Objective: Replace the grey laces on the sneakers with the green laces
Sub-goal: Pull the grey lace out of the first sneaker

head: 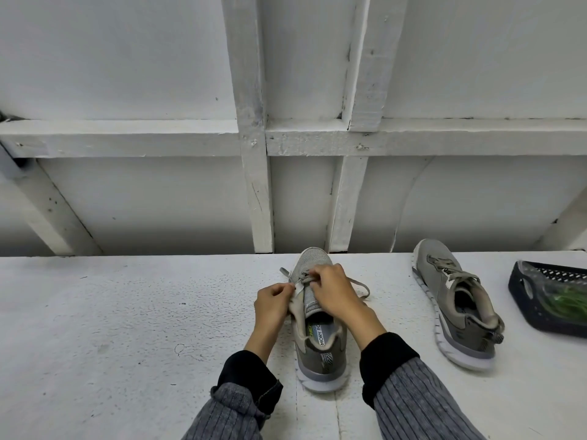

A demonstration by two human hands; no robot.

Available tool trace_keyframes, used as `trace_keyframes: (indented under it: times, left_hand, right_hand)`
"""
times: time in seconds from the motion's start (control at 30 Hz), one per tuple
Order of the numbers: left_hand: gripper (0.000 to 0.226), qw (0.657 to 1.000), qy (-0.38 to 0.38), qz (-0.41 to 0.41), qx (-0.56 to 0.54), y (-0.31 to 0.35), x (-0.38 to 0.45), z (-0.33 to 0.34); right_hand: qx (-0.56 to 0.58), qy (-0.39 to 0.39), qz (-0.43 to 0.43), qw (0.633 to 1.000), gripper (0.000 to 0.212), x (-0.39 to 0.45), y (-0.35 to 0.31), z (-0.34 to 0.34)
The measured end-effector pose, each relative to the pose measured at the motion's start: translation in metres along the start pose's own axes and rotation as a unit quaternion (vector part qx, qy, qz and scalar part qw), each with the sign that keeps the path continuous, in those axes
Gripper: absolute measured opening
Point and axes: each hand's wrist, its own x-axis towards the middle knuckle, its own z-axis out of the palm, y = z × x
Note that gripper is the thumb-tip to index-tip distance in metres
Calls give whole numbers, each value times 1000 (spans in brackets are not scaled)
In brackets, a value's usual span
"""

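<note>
Unlacing near shoe (317, 338) at table centre: left hand (272, 304) pinches eyelet flap, right hand (330, 292) pinches grey lace (360, 285); next, draw it free; green laces (568, 301) wait in basket (521, 290), far right.

Both hands on the near sneaker (317, 331): left hand (272, 301) pinches its side, right hand (333, 289) picks at the grey lace (360, 285). Second sneaker (457, 300) sits beside a dark basket (521, 290) of green laces (568, 301).
</note>
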Motion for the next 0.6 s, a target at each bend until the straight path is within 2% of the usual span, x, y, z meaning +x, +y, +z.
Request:
trace_keyframes:
  times: [0.07,0.2,0.27,0.33,0.37,0.4,0.43,0.47,0.5,0.53,0.57,0.6]
  left_hand:
    - [23,1000,0,1,4,0,0,0]
    - [26,1000,-3,1,4,0,0,0]
    - [26,1000,-2,3,3,0,0,0]
    - [25,1000,0,4,1,0,-1,0]
    - [24,1000,1,5,-1,0,0,0]
    - [24,1000,2,5,-2,0,0,-1]
    - [24,1000,2,5,-2,0,-1,0]
    - [24,1000,2,4,-2,0,-1,0]
    - [24,1000,2,3,0,0,-1,0]
    - [22,1000,3,1,0,0,-1,0]
    - [21,1000,3,0,0,0,-1,0]
    - [19,1000,1,1,0,1,-1,0]
  right_hand:
    - [-17,-7,5,1000,27,-2,5,6]
    - [-13,29,-4,999,15,-3,2,7]
    - [10,52,20,998,11,-4,0,6]
    - [86,89,75,989,12,-6,-3,3]
    - [168,107,100,975,14,-7,-5,0]
    - [289,118,121,942,17,-7,-7,-6]
    - [439,120,136,880,20,-8,-10,-14]
    - [572,111,147,799,21,-9,-12,-23]
    - [666,111,150,722,21,-9,-10,-31]
    - [708,121,150,680,20,-9,-8,-39]
    - [709,133,155,675,19,-9,-5,-42]
    - [692,144,160,689,17,-10,-2,-44]
